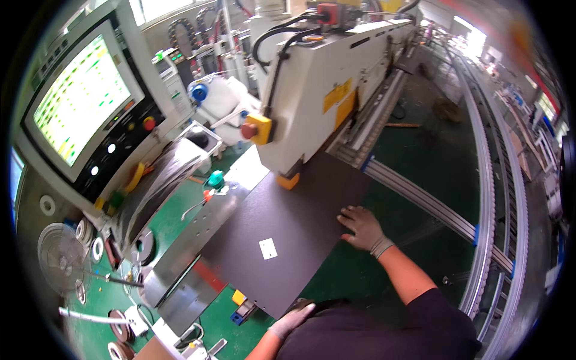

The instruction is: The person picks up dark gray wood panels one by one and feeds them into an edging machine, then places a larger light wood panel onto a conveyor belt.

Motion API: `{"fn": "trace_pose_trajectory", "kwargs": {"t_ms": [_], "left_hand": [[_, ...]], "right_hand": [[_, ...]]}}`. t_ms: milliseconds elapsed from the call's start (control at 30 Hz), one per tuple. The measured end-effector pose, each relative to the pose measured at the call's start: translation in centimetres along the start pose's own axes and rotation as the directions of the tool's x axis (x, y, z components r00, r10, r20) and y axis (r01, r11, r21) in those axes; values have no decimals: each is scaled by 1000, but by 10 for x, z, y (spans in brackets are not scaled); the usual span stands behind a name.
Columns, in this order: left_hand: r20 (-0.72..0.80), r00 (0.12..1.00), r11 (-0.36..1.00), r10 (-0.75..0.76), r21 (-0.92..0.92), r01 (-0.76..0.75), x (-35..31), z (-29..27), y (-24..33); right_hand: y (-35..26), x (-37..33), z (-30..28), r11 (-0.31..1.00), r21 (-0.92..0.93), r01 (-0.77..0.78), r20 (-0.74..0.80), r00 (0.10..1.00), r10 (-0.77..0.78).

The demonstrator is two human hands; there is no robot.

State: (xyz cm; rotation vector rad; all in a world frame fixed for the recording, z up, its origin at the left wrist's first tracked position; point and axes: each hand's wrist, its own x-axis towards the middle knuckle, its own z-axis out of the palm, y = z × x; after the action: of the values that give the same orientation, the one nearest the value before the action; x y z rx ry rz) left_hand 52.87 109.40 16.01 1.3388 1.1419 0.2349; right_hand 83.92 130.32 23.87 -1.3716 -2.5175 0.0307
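Note:
A large dark grey panel (288, 216) lies flat on the machine's bed, with a small white label (268, 249) on its face. My right hand (363, 229), in a light glove, rests at the panel's right edge with its fingers spread. Close to my body, my left hand (290, 321), also gloved, is at the panel's near edge; its fingers look stretched out, though part of them is hidden. The panel's far end reaches beneath the pale machine head (312, 102), beside an orange block (288, 180).
A metal plate (180, 270) runs along the panel's left side. At left stands a control cabinet with a lit screen (81, 99). A red emergency button on a yellow box (257, 129) juts from the machine. Metal rails (420, 201) lie right; tape rolls (144, 246) and a fan (62, 257) are lower left.

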Motion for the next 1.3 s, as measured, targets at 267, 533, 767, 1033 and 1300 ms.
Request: {"fn": "trace_pose_trajectory", "kwargs": {"t_ms": [267, 533, 767, 1033, 1300], "left_hand": [[-442, 870, 947, -218, 120, 298, -55, -1, -148], [-649, 699, 948, -300, -121, 294, -88, -52, -79], [-744, 630, 975, -221, -156, 158, -120, -79, -45], [-777, 605, 979, -173, -203, 18, -156, -79, -37], [-778, 599, 947, -188, -305, -99, -196, -85, -57]], "right_hand": [[-162, -16, 59, 897, 392, -207, -153, 946, 285], [-127, 30, 61, 818, 451, -356, -411, 731, 545], [-57, 61, 69, 788, 439, -430, -412, 683, 603], [-131, 66, 92, 753, 354, -555, -329, 680, 655], [-357, 37, 75, 969, 204, 136, 340, 919, -201]]}}
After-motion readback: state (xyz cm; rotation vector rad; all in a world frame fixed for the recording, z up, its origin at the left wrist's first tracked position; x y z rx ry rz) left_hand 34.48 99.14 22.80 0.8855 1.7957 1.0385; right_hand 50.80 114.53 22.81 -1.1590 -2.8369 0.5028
